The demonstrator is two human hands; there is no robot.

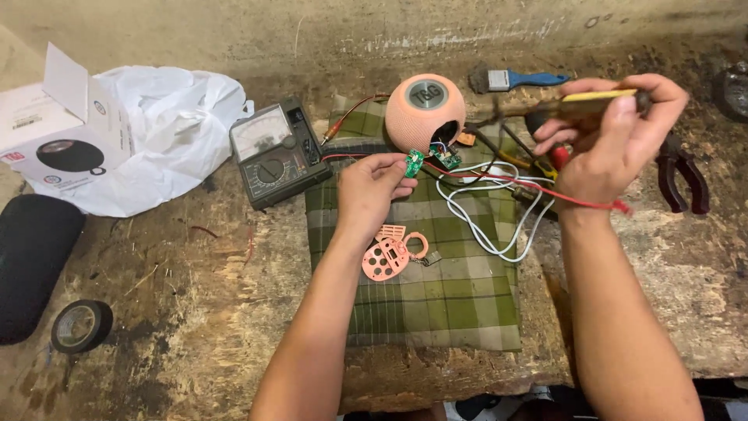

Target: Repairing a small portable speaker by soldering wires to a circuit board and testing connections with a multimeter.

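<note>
Circuit board (414, 162), small and green, sits pinched at its edges between the left hand's (372, 189) fingertips, just in front of the opening of the round pink speaker (425, 111) over the green plaid cloth (436, 288). It looks feather-light but brittle, and thin wires tether it to the shell, so edge holds seem safest. The right hand (612, 136) is closed around a yellow-handled tool (592, 98), raised above the white cable (483, 203) on the bench (195, 327).
</note>
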